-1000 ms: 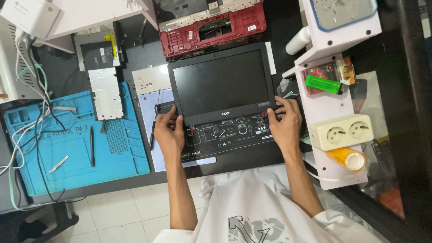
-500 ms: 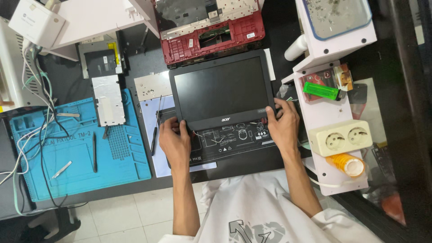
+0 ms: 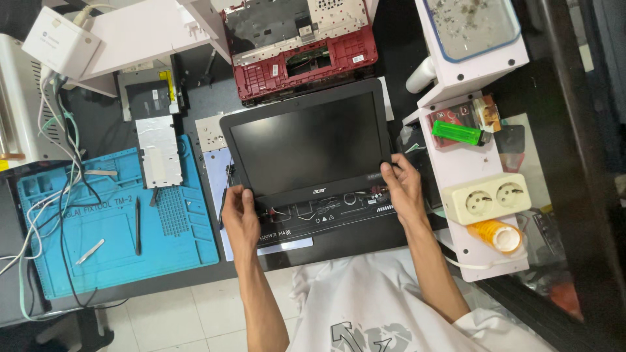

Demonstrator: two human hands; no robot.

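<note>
Laptop (image 3: 306,146) lid clamped at 7 o'clock by left hand (image 3: 240,218), at 4 o'clock by right hand (image 3: 403,189); blue mat (image 3: 111,241) at 9 o'clock on worktop (image 3: 215,85).

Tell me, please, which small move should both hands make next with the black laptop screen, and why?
Probably lower the black screen panel a little further onto the laptop base. The left hand and right hand grip its two lower corners, and the base's exposed inner parts show beneath its front edge, so it seems not closed.
</note>
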